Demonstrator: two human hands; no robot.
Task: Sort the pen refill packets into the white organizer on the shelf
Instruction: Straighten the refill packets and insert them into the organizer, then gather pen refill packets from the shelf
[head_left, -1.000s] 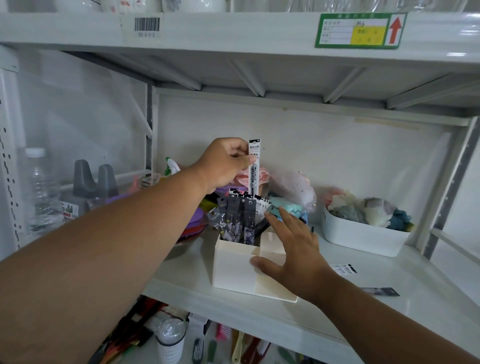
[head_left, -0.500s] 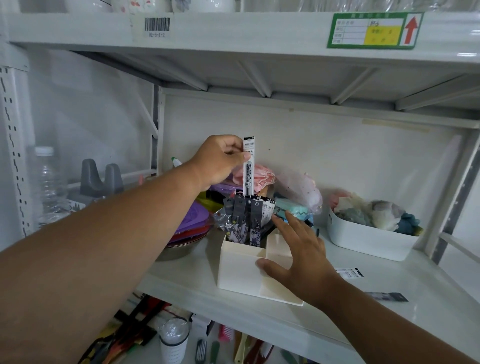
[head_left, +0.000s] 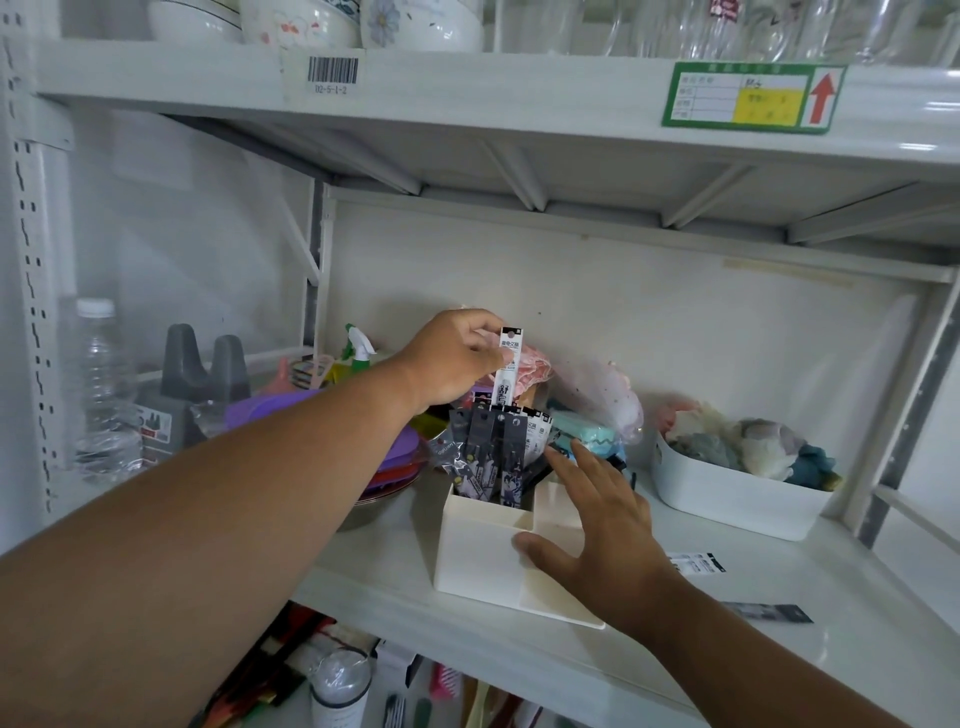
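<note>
- The white metal shelf (head_left: 779, 649) fills most of the view; its right end and front edge run out of frame, and the deck below shows only as a dim jumble of brushes and a jar that is hard to make out.
- The upper white shelf board (head_left: 519, 98) carries patterned bowls and clear glasses, all cut off at the top edge; a barcode sticker (head_left: 333, 73) and a green-and-yellow label with a red arrow (head_left: 753, 94) sit on its front lip, their small print unreadable.
- The white plastic divided organizer (head_left: 483, 551) stands near the shelf's front edge; the right hand (head_left: 602, 530) lies over its right side, fingers spread and straight, hiding part of the lower compartment and holding nothing.
- The left hand (head_left: 457, 358) is above the organizer's back compartment, its grip pinching the top of a slim white pen refill packet (head_left: 508, 364) that hangs upright, its lower end behind the bunch of dark refill packets (head_left: 488, 452) standing in that compartment.
- A white tub of soft toys (head_left: 737, 499) sits to the right against the back wall.
- A clear plastic water bottle (head_left: 101, 389) stands far left, blurred.
- Two more flat refill packets (head_left: 696, 563) lie on the shelf right of the organizer, apart from both hands.
</note>
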